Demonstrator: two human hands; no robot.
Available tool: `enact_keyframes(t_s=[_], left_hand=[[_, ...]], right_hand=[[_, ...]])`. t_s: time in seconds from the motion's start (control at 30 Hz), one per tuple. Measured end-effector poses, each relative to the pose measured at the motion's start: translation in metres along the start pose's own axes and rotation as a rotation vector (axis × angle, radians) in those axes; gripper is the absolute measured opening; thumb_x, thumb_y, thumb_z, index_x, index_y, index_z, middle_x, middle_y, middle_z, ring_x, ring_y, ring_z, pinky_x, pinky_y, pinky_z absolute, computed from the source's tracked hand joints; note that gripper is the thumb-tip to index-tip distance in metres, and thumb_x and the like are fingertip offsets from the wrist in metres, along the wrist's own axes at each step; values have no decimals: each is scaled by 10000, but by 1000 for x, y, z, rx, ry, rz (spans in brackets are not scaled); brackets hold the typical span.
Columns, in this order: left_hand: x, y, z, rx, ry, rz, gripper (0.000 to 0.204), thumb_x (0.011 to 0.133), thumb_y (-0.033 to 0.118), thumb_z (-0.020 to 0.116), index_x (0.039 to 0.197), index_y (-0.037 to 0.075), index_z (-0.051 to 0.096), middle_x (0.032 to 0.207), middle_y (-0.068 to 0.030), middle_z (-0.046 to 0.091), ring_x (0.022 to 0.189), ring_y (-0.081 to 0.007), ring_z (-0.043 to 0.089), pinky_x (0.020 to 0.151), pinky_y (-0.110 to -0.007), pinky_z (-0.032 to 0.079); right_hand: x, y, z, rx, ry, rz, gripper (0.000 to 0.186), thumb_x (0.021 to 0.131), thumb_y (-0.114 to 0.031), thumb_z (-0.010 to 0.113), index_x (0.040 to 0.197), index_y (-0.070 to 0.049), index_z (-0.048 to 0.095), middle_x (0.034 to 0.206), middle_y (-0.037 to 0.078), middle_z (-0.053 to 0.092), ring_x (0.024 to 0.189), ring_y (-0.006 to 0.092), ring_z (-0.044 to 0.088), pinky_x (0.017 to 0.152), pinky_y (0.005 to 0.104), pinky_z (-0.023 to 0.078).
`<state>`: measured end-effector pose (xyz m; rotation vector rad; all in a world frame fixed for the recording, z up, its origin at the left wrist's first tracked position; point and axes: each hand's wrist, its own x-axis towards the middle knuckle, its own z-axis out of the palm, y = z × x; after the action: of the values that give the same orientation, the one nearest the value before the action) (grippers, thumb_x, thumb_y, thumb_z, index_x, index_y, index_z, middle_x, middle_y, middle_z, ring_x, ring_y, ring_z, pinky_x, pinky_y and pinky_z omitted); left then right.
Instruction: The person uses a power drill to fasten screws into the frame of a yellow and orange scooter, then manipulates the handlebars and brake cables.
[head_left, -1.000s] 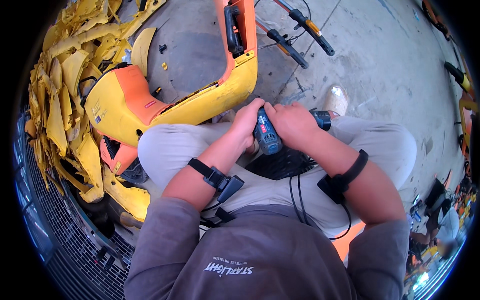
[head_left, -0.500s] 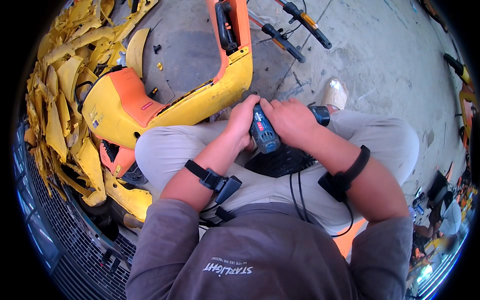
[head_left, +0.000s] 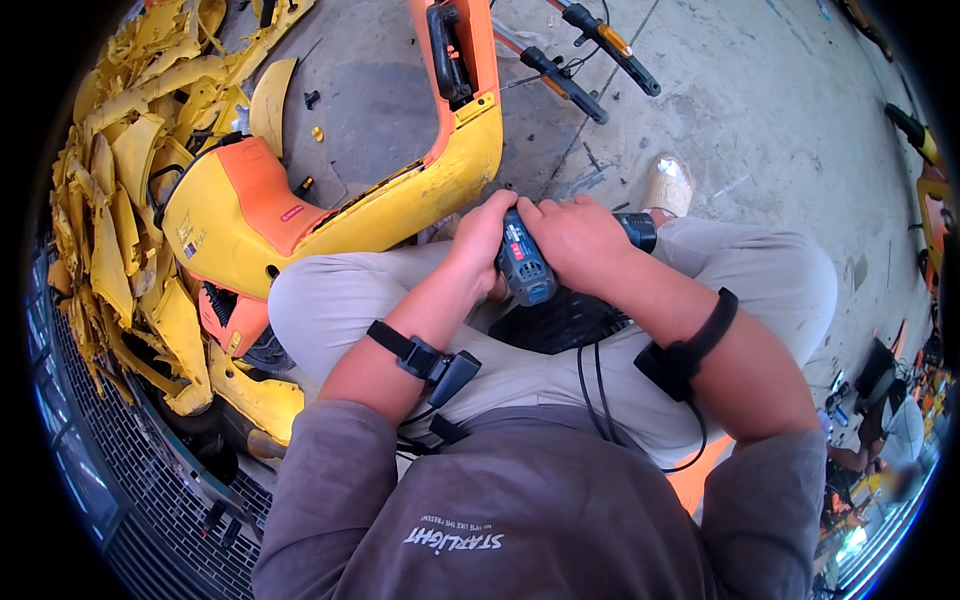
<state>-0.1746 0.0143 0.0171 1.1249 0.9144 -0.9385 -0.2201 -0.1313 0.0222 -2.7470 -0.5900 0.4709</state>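
Note:
A dark blue cordless drill (head_left: 526, 270) is held above my lap, its vented rear end toward me and its nose pointing away. My right hand (head_left: 582, 242) is wrapped round its handle, and the drill's dark base (head_left: 637, 231) sticks out to the right of that hand. Against the left side of the drill, near its nose, my left hand (head_left: 484, 236) is closed; its fingertips and whatever they grip are hidden. Just beyond both hands lies the yellow and orange scooter body (head_left: 400, 205), one end close to my fingers.
A heap of broken yellow panels (head_left: 125, 210) fills the left. Handlebars (head_left: 570, 85) with grips lie beyond the scooter body on the concrete floor (head_left: 760, 110). Small dark parts are scattered there. Another person (head_left: 905, 430) and assorted items are at the far right.
Both hands keep their hold around the drill. The whole scene has shifted very slightly in the picture; nothing has been let go.

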Motion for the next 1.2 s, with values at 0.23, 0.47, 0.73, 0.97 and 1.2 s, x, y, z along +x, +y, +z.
enact_keyframes(t_s=[0.23,0.47,0.73,0.97,1.2], left_hand=[[21,-6,-13,61,-45,64,254,918,277,617,1002,38,604,837,-50,637,701,-160,661,641,-317,558],[37,-8,-17,142,-87,108,246,910,271,630,983,37,611,824,-46,634,694,-152,650,636,-314,545],[34,-4,-12,141,-90,96,244,910,276,632,981,44,610,826,-48,641,706,-159,659,646,-324,557],[11,-5,-12,69,-56,68,243,916,275,625,1005,49,609,856,-54,647,723,-167,667,667,-330,563],[13,-3,-16,61,-57,93,250,920,270,615,1021,42,611,848,-54,649,735,-168,670,674,-333,565]], right_hand=[[0,-3,3,14,15,30,480,800,-118,622,1255,-2,526,965,113,674,868,263,689,778,367,487],[-1,-4,3,-11,11,60,454,826,-133,598,1253,5,527,967,115,678,871,260,691,799,371,493],[1,-6,-4,-9,-53,117,589,752,-112,665,1299,-1,477,987,127,663,871,291,679,777,391,488],[-3,-8,-10,24,-9,44,452,798,-125,626,1222,2,534,969,110,676,866,261,689,775,361,488],[3,-7,0,27,-11,24,477,795,-145,632,1241,-11,530,977,109,674,859,263,688,777,365,485]])
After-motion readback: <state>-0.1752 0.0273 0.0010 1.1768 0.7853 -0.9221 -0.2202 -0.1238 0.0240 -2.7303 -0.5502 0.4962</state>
